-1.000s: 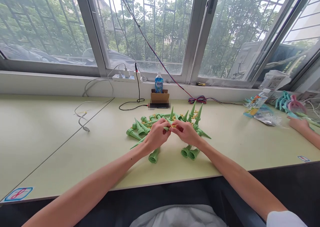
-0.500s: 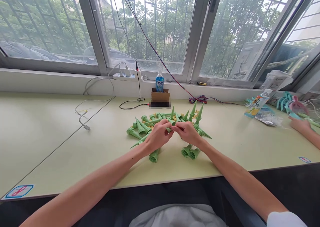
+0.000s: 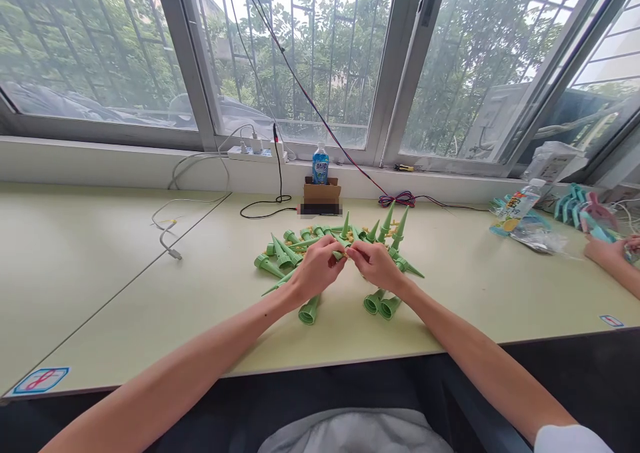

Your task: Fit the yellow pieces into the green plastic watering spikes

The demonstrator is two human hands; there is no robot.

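Left to right, referenced to the brown cardboard box [image 3: 323, 192].

Well left of box: white cable [image 3: 174, 254] lying on the tabletop [image 3: 100, 273]; apparently no part in the work.

Front-left of box: lying watering spikes [image 3: 267, 265], green, heaped at mixed angles. Done or not, can't tell.

Straight in front of box, at the near side of the heap: left hand [image 3: 317, 266], thumb and fingers closed around a green watering spike [image 3: 339, 256], mostly hidden by fingers.

Front-right of box: right hand [image 3: 374, 265], curled in, fingertips meeting the left's. Can't tell how far closed or whether gripping anything. Reads as one unit mid-fit — judgement only.

Right of the hands, also front-right of box: upright spikes [image 3: 386, 224], yellow fittings [image 3: 393, 225] close by; seated or loose, can't tell.

Further forward of box, nearer the table edge: two open-ended spikes [image 3: 387, 308], threaded mouths facing this way.

Progress call: one unit in hand, finished count unreadable; probably plenty left, going by the heap — finished and unfinished not visibly sorted.

Far right of box: co-worker's hand [image 3: 603, 250], apparently on separate work.
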